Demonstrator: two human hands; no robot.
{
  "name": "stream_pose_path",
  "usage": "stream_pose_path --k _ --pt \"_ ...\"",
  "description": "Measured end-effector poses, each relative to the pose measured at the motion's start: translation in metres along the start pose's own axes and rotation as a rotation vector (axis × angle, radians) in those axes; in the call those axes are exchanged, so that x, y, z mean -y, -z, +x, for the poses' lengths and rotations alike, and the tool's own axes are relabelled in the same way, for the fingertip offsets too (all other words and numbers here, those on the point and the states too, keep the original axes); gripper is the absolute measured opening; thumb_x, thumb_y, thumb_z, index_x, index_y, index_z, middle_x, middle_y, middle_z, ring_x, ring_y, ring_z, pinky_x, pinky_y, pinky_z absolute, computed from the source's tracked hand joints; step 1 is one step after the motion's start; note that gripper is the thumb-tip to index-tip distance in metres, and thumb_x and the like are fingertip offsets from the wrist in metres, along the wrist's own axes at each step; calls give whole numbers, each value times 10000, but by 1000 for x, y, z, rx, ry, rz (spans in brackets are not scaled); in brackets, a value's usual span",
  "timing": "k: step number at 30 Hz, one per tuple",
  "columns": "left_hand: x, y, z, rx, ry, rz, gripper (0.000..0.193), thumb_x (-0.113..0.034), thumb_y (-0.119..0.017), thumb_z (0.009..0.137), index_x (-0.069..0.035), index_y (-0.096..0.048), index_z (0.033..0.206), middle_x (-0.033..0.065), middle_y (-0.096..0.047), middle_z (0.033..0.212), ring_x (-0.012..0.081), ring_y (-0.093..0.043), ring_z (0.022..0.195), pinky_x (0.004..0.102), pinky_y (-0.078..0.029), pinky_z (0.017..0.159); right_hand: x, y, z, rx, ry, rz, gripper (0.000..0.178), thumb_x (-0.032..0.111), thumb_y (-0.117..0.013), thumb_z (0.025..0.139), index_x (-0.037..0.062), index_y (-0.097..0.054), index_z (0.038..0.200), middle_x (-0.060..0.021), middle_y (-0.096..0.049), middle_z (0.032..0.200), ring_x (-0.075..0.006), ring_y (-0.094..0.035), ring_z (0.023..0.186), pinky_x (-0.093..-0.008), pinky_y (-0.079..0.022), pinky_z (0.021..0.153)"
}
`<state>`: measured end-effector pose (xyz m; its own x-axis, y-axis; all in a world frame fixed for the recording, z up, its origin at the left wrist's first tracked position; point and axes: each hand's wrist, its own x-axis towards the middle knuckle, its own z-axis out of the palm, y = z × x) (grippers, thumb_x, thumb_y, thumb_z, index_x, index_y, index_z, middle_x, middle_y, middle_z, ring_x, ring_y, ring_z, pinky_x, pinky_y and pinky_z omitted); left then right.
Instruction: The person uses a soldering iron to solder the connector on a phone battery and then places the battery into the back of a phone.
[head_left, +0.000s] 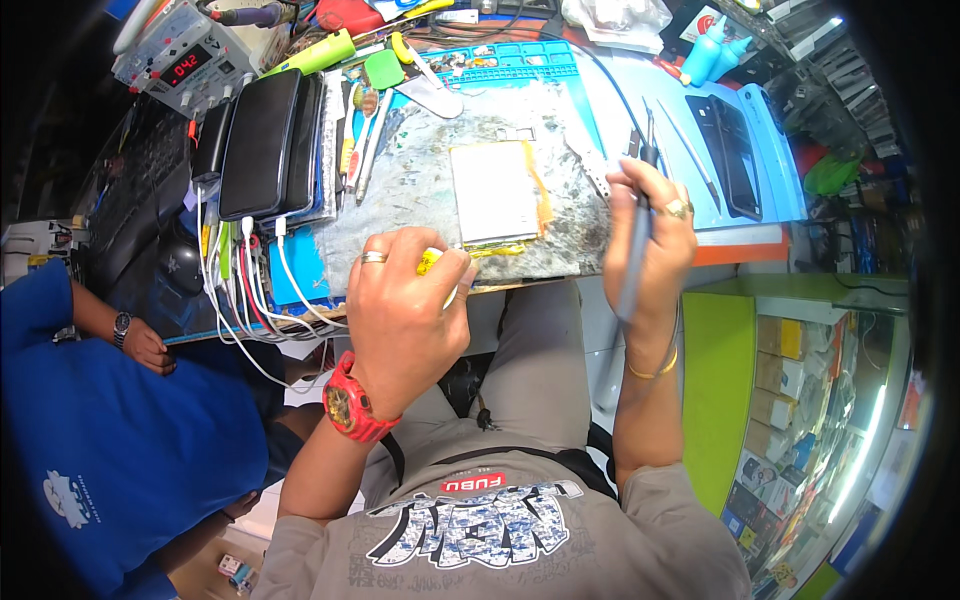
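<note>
My left hand (pixel 408 292) is closed at the bench's near edge, its fingers around a small yellow object (pixel 430 261) mostly hidden by them. Just beyond it lies a white flat rectangular pad (pixel 494 193) with worn orange-brown edges and a yellow strip (pixel 498 250) along its near side. My right hand (pixel 655 225) is raised to the right of the pad, fingers wrapped round a slim dark pen-like tool (pixel 632 262). Motion smears its lower part; a dark thin end points away from me. The pad rests on a stained grey work mat (pixel 400 215).
To the left are stacked black phones (pixel 262 145), white charging cables (pixel 247 290) and a power supply (pixel 185 60). Brushes (pixel 362 140) and a blue parts tray (pixel 520 62) lie behind. A dark phone (pixel 728 155) sits at right. Beside me on the left is a person in blue (pixel 120 440).
</note>
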<state>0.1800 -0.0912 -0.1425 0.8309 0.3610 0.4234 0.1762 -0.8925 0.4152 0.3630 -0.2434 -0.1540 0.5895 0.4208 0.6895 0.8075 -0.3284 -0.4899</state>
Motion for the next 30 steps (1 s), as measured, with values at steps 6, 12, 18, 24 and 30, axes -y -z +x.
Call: stream_pose_path --k 6,12,18,24,30 --pt "-1 -2 1 10 -10 -1 136 -37 -771 770 -66 -691 876 84 -631 972 318 -578 902 417 -443 739 24 22 -35 22 -330 791 288 89 -604 1032 -61 -597 1278 -113 -690 995 -141 -684 849 -265 -579 747" --pt "0 -3 3 18 -6 -14 120 -35 -759 786 -60 -687 879 89 -638 976 323 -574 905 422 -447 763 36 8 -49 -24 -511 1009 166 -29 -667 941 1 -512 995 -178 -674 959 -166 -700 755 -286 -603 679" --pt "5 -4 4 14 -25 -17 116 -45 -756 776 -79 -684 859 59 -642 965 304 -592 911 419 -454 740 34 -1 -48 46 -413 824 127 28 -620 949 27 -499 912 -142 -638 773 -185 -647 586 -292 -564 581" --pt "5 -7 5 -8 -26 -15 119 -49 -761 764 -89 -678 839 43 -648 957 289 -603 917 410 -454 724 32 -6 -50 28 -440 839 136 47 -629 951 30 -505 898 -141 -638 772 -181 -637 572 -290 -561 569" --pt "6 -7 5 -4 -28 -16 127 -46 -766 758 -89 -677 837 43 -646 952 287 -607 919 408 -453 724 33 -7 -51 30 -443 834 134 57 -632 953 28 -512 899 -139 -634 772 -178 -634 570 -290 -562 570"
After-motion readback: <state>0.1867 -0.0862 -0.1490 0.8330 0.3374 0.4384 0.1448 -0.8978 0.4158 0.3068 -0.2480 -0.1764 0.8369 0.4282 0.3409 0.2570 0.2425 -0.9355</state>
